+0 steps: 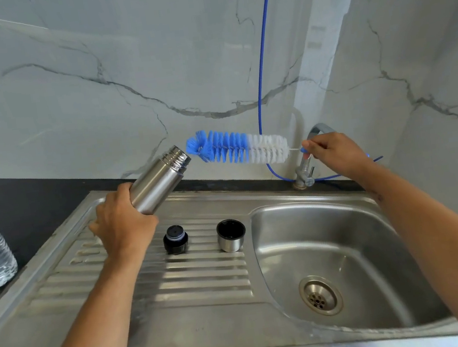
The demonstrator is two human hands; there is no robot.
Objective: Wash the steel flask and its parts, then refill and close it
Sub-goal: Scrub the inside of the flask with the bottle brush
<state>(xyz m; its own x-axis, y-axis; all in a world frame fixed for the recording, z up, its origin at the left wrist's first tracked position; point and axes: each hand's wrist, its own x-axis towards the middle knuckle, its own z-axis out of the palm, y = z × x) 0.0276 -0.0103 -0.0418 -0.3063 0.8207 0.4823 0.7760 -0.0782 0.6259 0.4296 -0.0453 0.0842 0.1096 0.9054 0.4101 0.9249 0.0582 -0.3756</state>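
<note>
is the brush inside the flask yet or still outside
Outside. The brush tip sits just at the tilted flask mouth, every bristle visible.

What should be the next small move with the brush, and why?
Probably push the bottle brush into the open mouth of the steel flask. The right hand holds its bristle tip right at the mouth, and the left hand tilts the flask toward it.

Stopper [175, 239] left of cup [231, 235] on drainboard [155, 285]; basin [348, 245] right, tap [305, 176] apparently behind.
</note>
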